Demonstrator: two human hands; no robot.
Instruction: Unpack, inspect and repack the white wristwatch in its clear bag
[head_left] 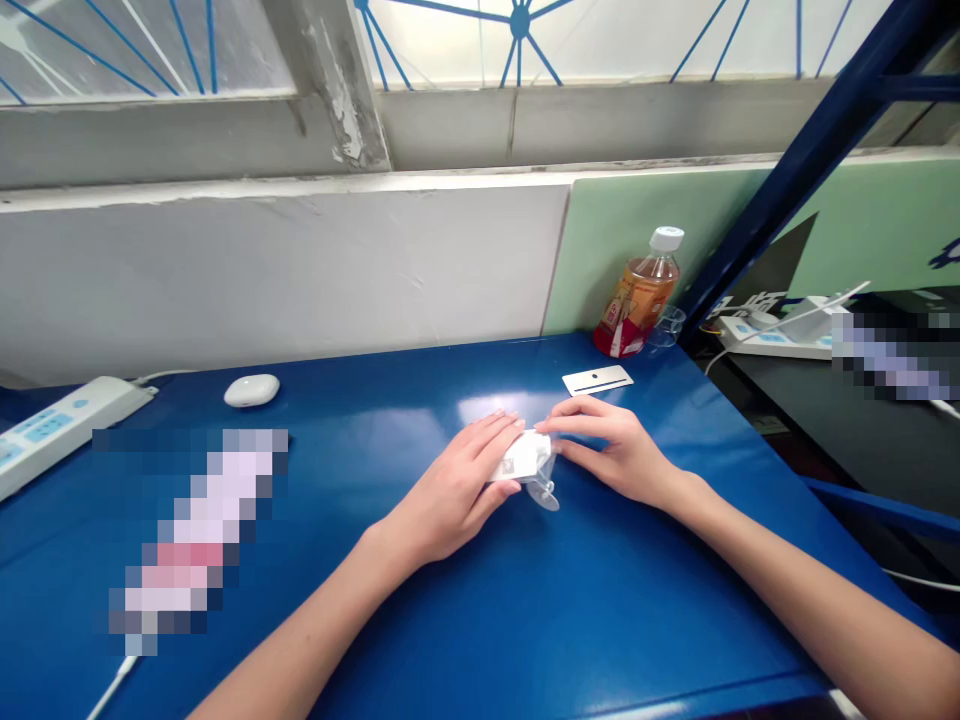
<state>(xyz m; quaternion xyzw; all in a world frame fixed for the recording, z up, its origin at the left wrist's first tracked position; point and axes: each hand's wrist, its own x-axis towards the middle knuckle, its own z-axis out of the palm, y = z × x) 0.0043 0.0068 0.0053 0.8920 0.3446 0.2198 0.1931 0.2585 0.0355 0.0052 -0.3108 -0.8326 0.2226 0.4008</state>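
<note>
A small white packet (523, 458) with a clear plastic flap lies on the blue table (525, 620) near its middle. My left hand (459, 490) grips the packet's left end, thumb under it and fingers over it. My right hand (611, 450) pinches the packet's right end with its fingertips. Both hands rest on the tabletop and meet over the packet.
A white card (598, 380) lies just behind my right hand. A bottle of orange drink (639, 296) stands at the back right by a green panel. A white oval case (252, 390) and a power strip (60, 425) sit at the back left. Another power strip (780, 335) lies beyond the table's right edge.
</note>
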